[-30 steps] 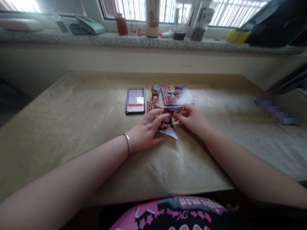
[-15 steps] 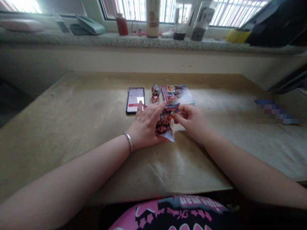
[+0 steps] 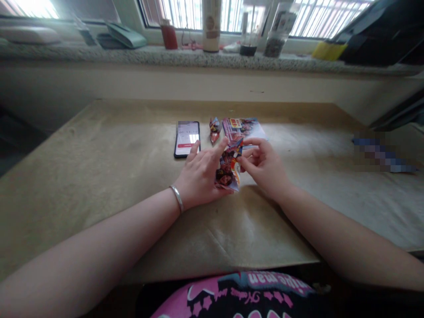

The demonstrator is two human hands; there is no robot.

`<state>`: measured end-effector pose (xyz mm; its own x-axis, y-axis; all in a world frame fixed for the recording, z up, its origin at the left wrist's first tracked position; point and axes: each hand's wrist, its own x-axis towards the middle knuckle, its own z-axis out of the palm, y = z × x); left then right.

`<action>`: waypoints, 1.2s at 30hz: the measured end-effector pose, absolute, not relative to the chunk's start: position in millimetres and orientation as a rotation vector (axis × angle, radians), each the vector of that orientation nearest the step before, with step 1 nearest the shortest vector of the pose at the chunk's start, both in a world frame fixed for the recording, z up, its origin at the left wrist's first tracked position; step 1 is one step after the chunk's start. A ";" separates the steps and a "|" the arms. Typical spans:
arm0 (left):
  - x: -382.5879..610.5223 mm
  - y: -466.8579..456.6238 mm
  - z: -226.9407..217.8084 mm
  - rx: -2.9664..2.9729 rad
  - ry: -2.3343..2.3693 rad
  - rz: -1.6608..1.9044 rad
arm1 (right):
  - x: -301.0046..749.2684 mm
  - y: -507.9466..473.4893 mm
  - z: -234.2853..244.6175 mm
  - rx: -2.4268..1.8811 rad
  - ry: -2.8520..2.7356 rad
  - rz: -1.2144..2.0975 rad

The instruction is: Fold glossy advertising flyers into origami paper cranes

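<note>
A colourful printed sheet of paper (image 3: 227,170), partly folded, lies between my two hands above the tabletop. My left hand (image 3: 202,170), with a silver bangle on its wrist, spans the sheet's left side and grips it from top to bottom edge. My right hand (image 3: 260,161) pinches the sheet's right edge between thumb and fingers. Just beyond sits a small folded paper piece (image 3: 214,130) with the same kind of print. A stack of printed leaflets (image 3: 250,127) lies behind my right hand, partly covered by it.
A phone (image 3: 187,139) showing a timer lies left of the folded piece. Along the back, a stone windowsill (image 3: 185,55) carries a red bottle (image 3: 168,34), several other containers and a yellow object (image 3: 329,49). A blurred blue strip (image 3: 384,154) rests at the table's right.
The sheet's right side has been bent up and inward, so it looks narrower. My right fingers have risen slightly along its edge. My left hand has hardly shifted.
</note>
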<state>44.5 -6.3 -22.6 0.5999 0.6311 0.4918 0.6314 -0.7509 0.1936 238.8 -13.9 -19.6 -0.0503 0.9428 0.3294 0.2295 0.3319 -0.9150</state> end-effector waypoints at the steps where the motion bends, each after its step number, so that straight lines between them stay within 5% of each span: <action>1: 44.2 -6.1 -22.7 -2.808 -1.120 -0.870 | 238.6 -13.7 -19.7 -1.093 -1.506 0.857; 36: 39.5 0.9 -23.7 -2.742 -1.148 -1.253 | 246.3 -17.1 -15.8 -1.052 -1.850 0.412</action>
